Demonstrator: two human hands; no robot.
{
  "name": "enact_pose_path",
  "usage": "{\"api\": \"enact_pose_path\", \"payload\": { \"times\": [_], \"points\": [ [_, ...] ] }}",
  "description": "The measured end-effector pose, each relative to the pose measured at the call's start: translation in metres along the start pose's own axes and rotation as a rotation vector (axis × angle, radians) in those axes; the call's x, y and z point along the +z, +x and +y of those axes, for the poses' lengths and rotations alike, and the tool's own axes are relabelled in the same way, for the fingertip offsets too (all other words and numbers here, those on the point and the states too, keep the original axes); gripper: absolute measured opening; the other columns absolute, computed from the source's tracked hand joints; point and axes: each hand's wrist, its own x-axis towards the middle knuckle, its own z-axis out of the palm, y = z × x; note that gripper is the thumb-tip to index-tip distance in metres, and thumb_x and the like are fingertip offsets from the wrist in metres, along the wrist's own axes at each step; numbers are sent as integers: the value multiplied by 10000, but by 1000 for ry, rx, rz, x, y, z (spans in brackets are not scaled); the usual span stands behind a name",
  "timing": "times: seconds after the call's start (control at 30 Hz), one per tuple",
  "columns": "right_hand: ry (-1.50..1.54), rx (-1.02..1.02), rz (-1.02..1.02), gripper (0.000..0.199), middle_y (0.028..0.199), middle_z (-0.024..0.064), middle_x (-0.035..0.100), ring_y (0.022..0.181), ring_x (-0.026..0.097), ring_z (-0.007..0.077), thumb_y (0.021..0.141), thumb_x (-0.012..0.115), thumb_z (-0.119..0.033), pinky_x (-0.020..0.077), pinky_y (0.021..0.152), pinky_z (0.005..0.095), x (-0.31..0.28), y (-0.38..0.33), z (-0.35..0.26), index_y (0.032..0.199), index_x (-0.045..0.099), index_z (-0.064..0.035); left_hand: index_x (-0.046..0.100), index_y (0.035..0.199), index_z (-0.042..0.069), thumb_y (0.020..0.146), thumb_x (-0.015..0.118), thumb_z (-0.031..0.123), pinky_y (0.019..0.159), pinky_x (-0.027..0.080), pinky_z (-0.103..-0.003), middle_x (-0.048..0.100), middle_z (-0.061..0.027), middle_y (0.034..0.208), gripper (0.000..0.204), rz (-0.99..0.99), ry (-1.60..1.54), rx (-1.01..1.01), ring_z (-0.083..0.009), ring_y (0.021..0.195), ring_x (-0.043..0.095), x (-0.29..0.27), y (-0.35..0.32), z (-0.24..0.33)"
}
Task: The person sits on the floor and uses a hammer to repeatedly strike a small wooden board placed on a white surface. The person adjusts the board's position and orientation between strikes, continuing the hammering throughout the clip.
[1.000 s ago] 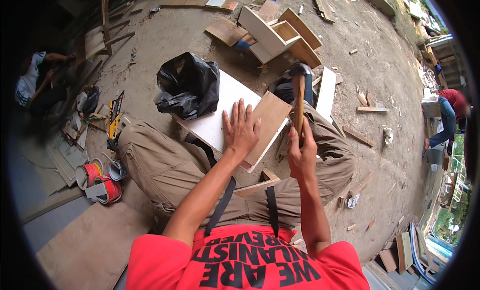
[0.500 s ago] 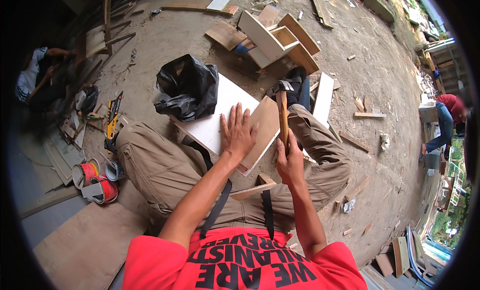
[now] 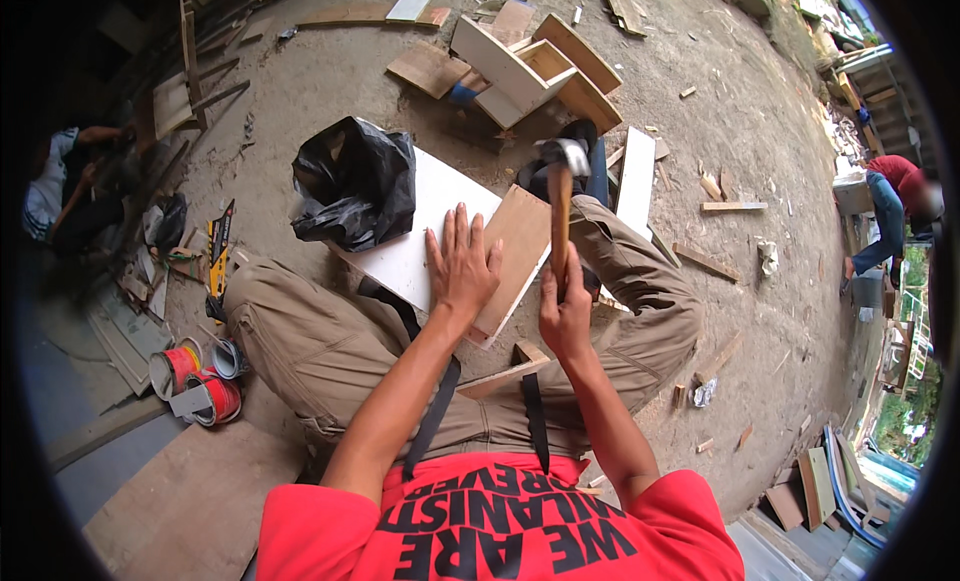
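Observation:
My left hand (image 3: 463, 261) lies flat with its fingers a little apart, pressing on a white board (image 3: 455, 181). Its fingertips reach beside the edge of a brown wooden panel (image 3: 518, 243) joined or set against that board. My right hand (image 3: 567, 316) is wrapped round the wooden handle of a hammer (image 3: 560, 216). The hammer points away from me, its metal head slightly blurred above the panel's far right corner. On the white board's left part rests an open black plastic bag (image 3: 355, 186); what it holds is hidden. A small wooden corner piece (image 3: 505, 374) lies in my lap.
A partly built wooden box unit (image 3: 530, 76) stands ahead. Red-labelled cans (image 3: 212, 398) and a yellow-and-black saw (image 3: 220, 246) lie at left. Planks (image 3: 634, 181) and scraps litter the ground. One person (image 3: 65, 186) sits far left; another (image 3: 890, 211) bends at far right.
The hammer has been raised and its head now shows more plainly. My left hand keeps its place on the boards. The whole view has shifted slightly.

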Motion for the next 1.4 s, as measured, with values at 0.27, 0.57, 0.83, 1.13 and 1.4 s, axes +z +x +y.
{"api": "enact_pose_path", "payload": {
  "times": [0.27, 0.57, 0.83, 1.13, 1.4],
  "points": [
    [163, -29, 70, 498, 765, 79, 600, 653, 570, 84, 1011, 557, -102, 456, 569, 247, -37, 16, -63, 1444, 378, 67, 468, 1435, 53, 973, 485, 421, 1210, 79, -587, 302, -194, 1594, 591, 13, -9, -14, -332, 1500, 234, 4, 1, -3],
    [-74, 19, -60, 416, 761, 235, 636, 714, 687, 368, 975, 568, -66, 513, 644, 386, -2, -22, 24, 1362, 444, 21, 470, 1429, 51, 973, 484, 414, 1208, 89, -588, 314, -204, 1586, 583, 21, -16, 2, -334, 1500, 237, 0, 1, 1],
    [7, 60, -61, 348, 734, 68, 579, 618, 514, 91, 1009, 572, -139, 434, 564, 261, -36, 0, -58, 1326, 512, -9, 483, 1409, 39, 985, 466, 406, 1207, 90, -592, 312, -205, 1586, 561, 9, -27, -27, -337, 1499, 238, 3, -3, -1],
    [-32, 83, -73, 320, 817, 211, 641, 705, 647, 253, 1017, 533, -169, 505, 687, 352, -23, 42, -45, 1289, 515, -1, 490, 1413, 38, 983, 469, 408, 1209, 88, -586, 319, -208, 1581, 567, -6, -32, -31, -341, 1499, 235, 1, 0, 2],
    [112, 263, -161, 305, 693, -48, 478, 511, 417, 13, 1045, 552, -257, 329, 421, 202, -78, 61, -56, 1262, 538, -43, 500, 1394, 43, 979, 479, 406, 1204, 87, -596, 315, -210, 1583, 553, 30, -34, -34, -340, 1497, 240, 3, -3, 1]
  ]
}}
